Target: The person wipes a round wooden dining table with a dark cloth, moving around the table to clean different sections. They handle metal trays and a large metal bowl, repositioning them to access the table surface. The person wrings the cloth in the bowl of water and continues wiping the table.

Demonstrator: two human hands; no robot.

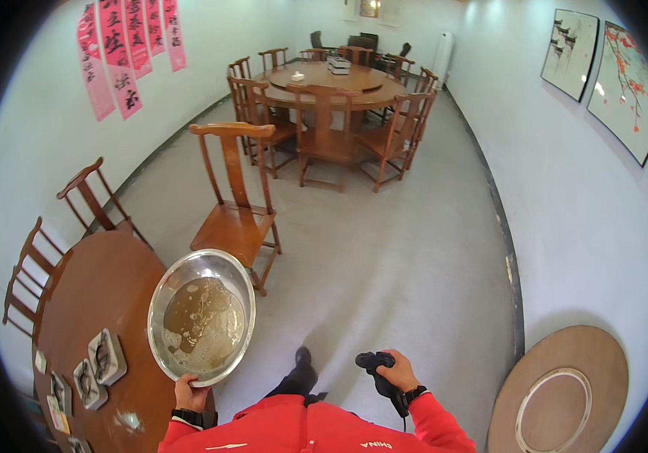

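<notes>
My left hand (191,393) grips the near rim of a round metal basin (157,340), which holds cloudy brownish water with foam. The basin is tilted and overlaps the edge of a round wooden table (131,294) at the left. My right hand (398,371) is closed around a black handheld device (380,368), with a cord hanging below it; its exact kind I cannot tell. Bare floor lies beneath that hand. Both wrists carry black bands.
A wooden chair (233,226) stands just beyond the basin. Several boxy containers (107,357) sit on the left table. A round wooden board (612,385) leans at the right wall. Farther off, chairs surround a large round table (278,97).
</notes>
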